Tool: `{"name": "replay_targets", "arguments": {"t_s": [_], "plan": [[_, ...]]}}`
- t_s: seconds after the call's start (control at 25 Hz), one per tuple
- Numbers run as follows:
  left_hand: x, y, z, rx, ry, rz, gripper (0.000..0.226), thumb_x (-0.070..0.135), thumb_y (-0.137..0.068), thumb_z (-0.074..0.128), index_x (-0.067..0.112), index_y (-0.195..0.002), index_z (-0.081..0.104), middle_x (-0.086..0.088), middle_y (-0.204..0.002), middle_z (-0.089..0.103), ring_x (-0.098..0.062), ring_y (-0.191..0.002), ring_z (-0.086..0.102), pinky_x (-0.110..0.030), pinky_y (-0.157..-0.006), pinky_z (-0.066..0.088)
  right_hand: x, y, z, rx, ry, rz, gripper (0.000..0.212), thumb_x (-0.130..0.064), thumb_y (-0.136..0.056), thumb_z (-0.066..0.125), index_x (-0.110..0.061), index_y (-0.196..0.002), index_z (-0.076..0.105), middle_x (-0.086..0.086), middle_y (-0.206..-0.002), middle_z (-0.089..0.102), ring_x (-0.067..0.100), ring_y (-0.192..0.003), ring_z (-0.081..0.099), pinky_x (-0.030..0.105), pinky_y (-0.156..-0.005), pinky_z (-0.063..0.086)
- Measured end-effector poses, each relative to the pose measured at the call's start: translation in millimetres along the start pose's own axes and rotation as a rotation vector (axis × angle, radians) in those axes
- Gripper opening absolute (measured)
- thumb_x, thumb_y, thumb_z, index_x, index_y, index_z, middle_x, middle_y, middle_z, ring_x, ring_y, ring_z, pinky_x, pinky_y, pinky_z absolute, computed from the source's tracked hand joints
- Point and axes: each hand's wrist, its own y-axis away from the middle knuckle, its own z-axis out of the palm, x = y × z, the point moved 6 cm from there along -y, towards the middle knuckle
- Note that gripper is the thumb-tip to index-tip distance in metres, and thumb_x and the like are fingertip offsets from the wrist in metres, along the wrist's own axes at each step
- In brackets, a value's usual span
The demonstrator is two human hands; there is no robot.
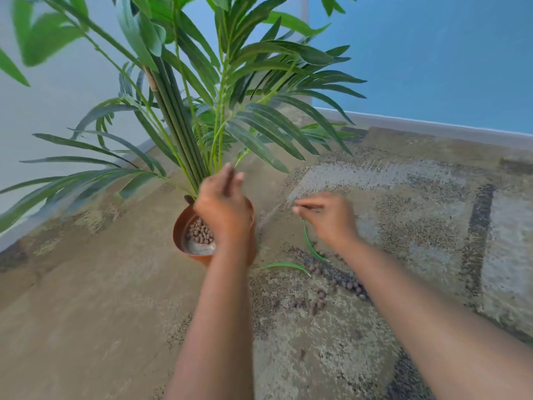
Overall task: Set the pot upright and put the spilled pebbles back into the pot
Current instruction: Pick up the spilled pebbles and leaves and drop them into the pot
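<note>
The terracotta pot stands upright on the carpet with a tall green palm plant in it. Brown pebbles lie inside, over pale filler. My left hand hovers over the pot's right side, fingers straight and pointing up, its back to me. My right hand is blurred, right of the pot and above the floor, with fingertips drawn together and pointing left; what they hold is hidden. Several spilled pebbles are scattered on the carpet below my right forearm.
Two loose green leaves lie on the patterned carpet near the spill. A white wall and a blue wall with a pale skirting board meet behind the plant. Long fronds spread left and right at chest height.
</note>
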Motion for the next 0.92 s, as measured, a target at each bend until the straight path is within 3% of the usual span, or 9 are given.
{"name": "replay_targets", "arguments": {"t_s": [0.08,0.16,0.28,0.48,0.6,0.68,0.8,0.84,0.92], "plan": [[-18.0,-25.6,-47.9,0.102,-0.16,0.062,0.028,0.014,-0.089,0.071,0.01,-0.116,0.073,-0.001,-0.101,0.07,-0.013,-0.088,0.063,-0.021,-0.084,0.05,-37.2,-18.5,43.9,-0.143,0.058,-0.152,0.022,-0.018,-0.078,0.079,-0.012,-0.099,0.076,-0.005,-0.089,0.071,-0.004,-0.071,0.06,0.0,-0.067,0.044],[-44.4,-32.4,-68.4,0.104,-0.374,0.035,0.027,0.008,-0.089,0.066,0.005,-0.115,0.074,-0.014,-0.105,0.072,-0.026,-0.092,0.066,-0.028,-0.085,0.049,-55.5,-28.5,84.6,-0.291,0.156,-0.22,0.021,-0.018,-0.078,0.079,-0.012,-0.098,0.077,0.003,-0.096,0.075,0.01,-0.082,0.067,0.013,-0.078,0.05],[-85.6,-21.7,-66.3,-0.125,-0.568,-0.095,0.025,0.0,-0.089,0.059,0.004,-0.106,0.076,-0.02,-0.101,0.072,-0.033,-0.094,0.067,-0.035,-0.081,0.05,-60.8,-33.0,135.7,-0.477,0.355,-0.257,0.019,-0.017,-0.079,0.077,-0.013,-0.097,0.078,0.005,-0.1,0.075,0.018,-0.09,0.069,0.025,-0.086,0.052],[-115.0,-20.9,-44.5,-0.453,-0.728,-0.087,0.018,-0.008,-0.08,0.065,0.009,-0.079,0.073,-0.015,-0.082,0.068,-0.022,-0.073,0.057,-0.036,-0.064,0.049,-57.4,-29.9,175.4,-0.659,0.56,-0.271,0.02,0.003,-0.079,0.067,-0.011,-0.089,0.078,0.015,-0.093,0.07,0.031,-0.081,0.069,0.036,-0.079,0.057],[-116.8,-28.3,-39.1,-0.55,-0.76,-0.143,0.015,-0.003,-0.078,0.077,0.004,-0.092,0.079,-0.016,-0.091,0.073,-0.025,-0.077,0.063,-0.038,-0.069,0.056,-58.6,-25.5,182.4,-0.721,0.568,-0.283,0.025,0.008,-0.079,0.063,-0.009,-0.093,0.077,0.017,-0.095,0.069,0.032,-0.078,0.068,0.039,-0.078,0.058],[-114.7,-33.2,-42.8,-0.488,-0.712,-0.197,0.015,-0.004,-0.08,0.075,0.003,-0.093,0.079,-0.014,-0.094,0.073,-0.03,-0.085,0.069,-0.036,-0.069,0.057,-59.1,-23.3,179.0,-0.722,0.537,-0.288,0.023,0.004,-0.082,0.066,-0.011,-0.094,0.078,0.014,-0.097,0.071,0.027,-0.078,0.069,0.034,-0.08,0.058],[-105.0,-30.5,-46.2,-0.212,-0.598,-0.297,0.01,0.0,-0.086,0.068,0.003,-0.086,0.077,-0.01,-0.083,0.069,-0.031,-0.085,0.069,-0.039,-0.071,0.059,-56.9,-30.7,148.7,-0.553,0.352,-0.228,0.021,-0.002,-0.088,0.063,-0.012,-0.099,0.077,0.006,-0.097,0.071,0.018,-0.081,0.066,0.025,-0.082,0.052],[-93.6,-22.1,-41.2,-0.119,-0.546,-0.248,0.009,0.006,-0.087,0.068,0.005,-0.087,0.077,-0.008,-0.084,0.068,-0.03,-0.086,0.068,-0.038,-0.074,0.058,-55.2,-33.0,131.0,-0.464,0.272,-0.213,0.021,-0.003,-0.09,0.061,-0.011,-0.102,0.076,0.004,-0.096,0.071,0.015,-0.081,0.065,0.024,-0.081,0.052],[-61.1,4.6,-17.9,-0.044,-0.399,0.03,0.008,0.009,-0.088,0.068,0.005,-0.089,0.075,-0.009,-0.09,0.067,-0.026,-0.088,0.063,-0.033,-0.079,0.05,-40.2,-37.7,92.3,-0.27,0.149,-0.187,0.02,-0.003,-0.09,0.06,-0.008,-0.104,0.074,0.008,-0.097,0.074,0.017,-0.082,0.068,0.027,-0.083,0.055]]}}
